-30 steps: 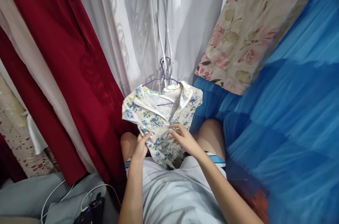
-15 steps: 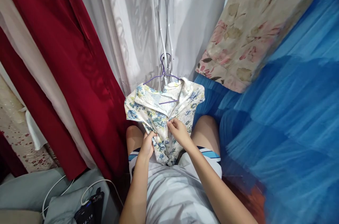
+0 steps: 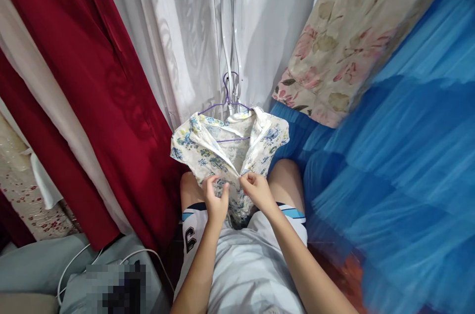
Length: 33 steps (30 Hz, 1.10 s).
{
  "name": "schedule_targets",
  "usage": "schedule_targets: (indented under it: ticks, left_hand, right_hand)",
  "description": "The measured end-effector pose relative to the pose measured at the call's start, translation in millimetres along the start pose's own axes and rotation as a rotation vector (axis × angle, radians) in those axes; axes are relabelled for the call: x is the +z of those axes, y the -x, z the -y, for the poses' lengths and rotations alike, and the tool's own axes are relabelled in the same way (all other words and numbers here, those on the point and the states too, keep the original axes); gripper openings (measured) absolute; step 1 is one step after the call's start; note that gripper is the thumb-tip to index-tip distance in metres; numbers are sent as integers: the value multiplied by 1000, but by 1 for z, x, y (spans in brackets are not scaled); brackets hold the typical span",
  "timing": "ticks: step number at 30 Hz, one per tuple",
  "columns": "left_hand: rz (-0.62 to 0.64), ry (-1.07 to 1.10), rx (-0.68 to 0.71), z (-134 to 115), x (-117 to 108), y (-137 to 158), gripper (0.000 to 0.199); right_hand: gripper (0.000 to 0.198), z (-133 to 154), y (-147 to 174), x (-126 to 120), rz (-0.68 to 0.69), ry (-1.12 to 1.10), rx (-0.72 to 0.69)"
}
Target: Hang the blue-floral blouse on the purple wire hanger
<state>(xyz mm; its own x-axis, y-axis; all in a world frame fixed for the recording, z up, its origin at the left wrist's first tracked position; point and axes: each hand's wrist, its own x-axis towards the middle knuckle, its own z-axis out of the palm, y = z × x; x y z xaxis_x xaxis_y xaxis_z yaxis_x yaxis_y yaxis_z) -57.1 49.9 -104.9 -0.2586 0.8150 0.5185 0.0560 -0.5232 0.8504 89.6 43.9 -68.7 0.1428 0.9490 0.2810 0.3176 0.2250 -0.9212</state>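
Observation:
A white blouse with blue and yellow flowers (image 3: pixel 213 160) hangs from a purple wire hanger (image 3: pixel 227 101), its lower part lying over my lap. The collar gapes in a V, and the hanger's lower bar shows inside the neck. At the bottom of the V, my right hand (image 3: pixel 258 191) pinches the blouse's front edge between thumb and fingers. Just left of it, my left hand (image 3: pixel 217 201) has its thumb and fingers apart over the blouse front. Whether its fingertips touch the cloth I cannot tell.
White curtains (image 3: pixel 193 32) and hanging white straps (image 3: pixel 224 22) are ahead. Dark red cloth (image 3: pixel 122 121) hangs at left; floral cloth (image 3: pixel 334 57) and blue tulle (image 3: pixel 389 180) at right. A white cable (image 3: pixel 67 274) lies on a grey padded surface (image 3: pixel 33 259), beside a pixelated patch.
My left hand has let go of the blouse's side and moved right, its fingers spreading. My right hand has shifted slightly right and down, still pinching. The neck opening has widened.

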Motion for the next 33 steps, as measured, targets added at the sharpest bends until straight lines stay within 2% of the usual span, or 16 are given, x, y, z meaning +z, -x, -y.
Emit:
schedule_targets:
  ticks: [3,7,10,13,16,21,23,26,29,33]
  left_hand:
    - [172,72,-50,-10,18,3,27]
    - [240,5,-48,-11,25,0,8]
    - [281,-67,8,-7,22,-2,4]
    - [317,-164,97,-2,22,-5,8]
    - [375,-315,183,1,27,-10,10]
    - [493,-504,242,-1,33,-15,9]
    - [527,-540,247,1,33,-15,10]
    - [566,-492,245,5,30,-18,8]
    - [544,-320,247,-2,23,-36,8]
    - [283,-133,366,-50,14,-89,28]
  right_hand:
    - [24,1,4,3,43,-61,13]
    - [27,6,7,5,43,-155,20]
    - [30,17,1,5,52,-268,30]
    - [35,37,-21,1,50,-346,-21]
    - [37,69,-58,-5,9,-359,-109]
    - [34,118,-114,-11,-80,-381,-198]
    - [31,126,-122,-10,-111,-400,-222]
    - [26,123,-117,-7,-125,-424,-243]
    - [22,114,-104,-6,-95,-459,-255]
    - [24,112,-91,-11,-89,-415,-292]
